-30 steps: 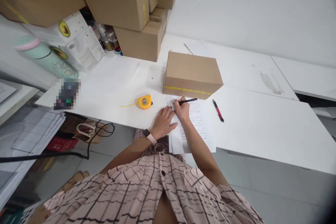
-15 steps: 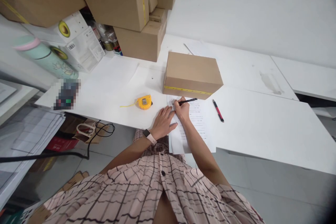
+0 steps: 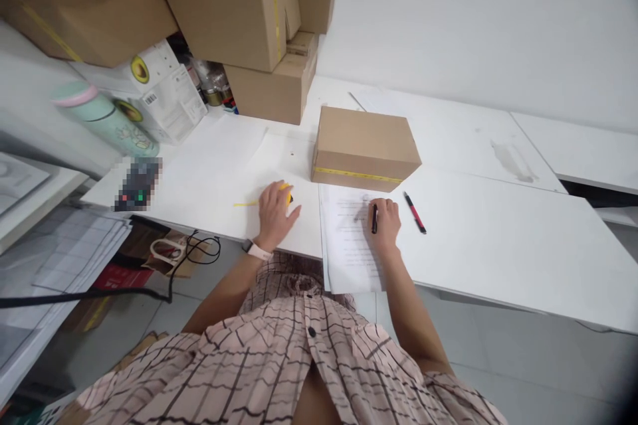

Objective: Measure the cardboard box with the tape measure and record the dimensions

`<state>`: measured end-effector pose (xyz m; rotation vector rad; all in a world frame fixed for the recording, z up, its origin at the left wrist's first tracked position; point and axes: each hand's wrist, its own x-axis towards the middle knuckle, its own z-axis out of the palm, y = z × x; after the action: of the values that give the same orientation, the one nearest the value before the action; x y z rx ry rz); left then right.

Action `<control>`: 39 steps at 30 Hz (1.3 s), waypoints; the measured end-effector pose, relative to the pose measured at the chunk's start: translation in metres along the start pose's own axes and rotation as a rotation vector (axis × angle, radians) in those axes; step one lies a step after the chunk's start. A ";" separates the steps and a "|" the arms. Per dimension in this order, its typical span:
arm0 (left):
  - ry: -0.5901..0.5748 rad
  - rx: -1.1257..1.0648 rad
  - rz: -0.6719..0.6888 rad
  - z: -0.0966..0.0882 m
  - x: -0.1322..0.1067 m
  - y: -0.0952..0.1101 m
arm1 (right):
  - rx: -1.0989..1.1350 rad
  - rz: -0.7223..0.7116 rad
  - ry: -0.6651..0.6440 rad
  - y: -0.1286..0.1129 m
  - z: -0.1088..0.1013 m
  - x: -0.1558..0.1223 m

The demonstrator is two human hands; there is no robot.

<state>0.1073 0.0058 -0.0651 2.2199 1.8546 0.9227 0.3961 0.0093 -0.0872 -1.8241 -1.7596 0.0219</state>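
My left hand [image 3: 275,211] lies over the yellow tape measure [image 3: 288,195] on the white table [image 3: 498,239]; its fingers curl round the case, and a strip of yellow tape sticks out to the left. A pale watch sits on that wrist. My right hand [image 3: 385,222] rests on a printed sheet of paper [image 3: 347,239] and holds a black pen [image 3: 374,218] upright between the fingers. Just beyond the sheet stands a small cardboard box [image 3: 365,146] with yellow tape along its front edge.
A red and black pen [image 3: 414,212] lies right of my right hand. Stacked cardboard boxes [image 3: 234,6], white cartons with avocado pictures [image 3: 164,89] and a mint green bottle [image 3: 107,119] crowd the back left. Cables and scissors [image 3: 172,249] lie on a lower shelf below the table's left edge.
My left hand left the sheet and moved left onto the tape measure. My right hand slid right and down the sheet, turning the pen upright. The view shifted slightly.
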 end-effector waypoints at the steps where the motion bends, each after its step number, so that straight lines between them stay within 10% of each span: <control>1: -0.041 0.019 -0.029 -0.004 0.007 -0.011 | -0.091 0.002 -0.042 0.009 -0.003 -0.002; 6: -0.275 -0.055 -0.084 -0.011 0.027 -0.033 | -0.167 0.073 -0.111 0.016 -0.012 -0.005; 13: -0.559 -0.749 0.053 -0.031 0.034 0.046 | 0.935 0.190 -0.385 -0.060 -0.040 0.003; 22: -0.700 -0.893 0.100 -0.046 0.086 0.084 | 1.087 0.201 -0.339 -0.058 -0.079 0.047; 31: -0.390 -0.797 -0.161 -0.080 0.213 0.020 | 1.129 0.376 0.028 0.043 -0.101 0.203; 39: -0.360 -0.716 -0.365 -0.080 0.257 -0.029 | 0.652 0.576 0.017 0.058 -0.060 0.224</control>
<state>0.0603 0.2265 0.0836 1.4451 1.3940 0.8601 0.5003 0.1937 0.0238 -1.7314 -0.9811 0.7151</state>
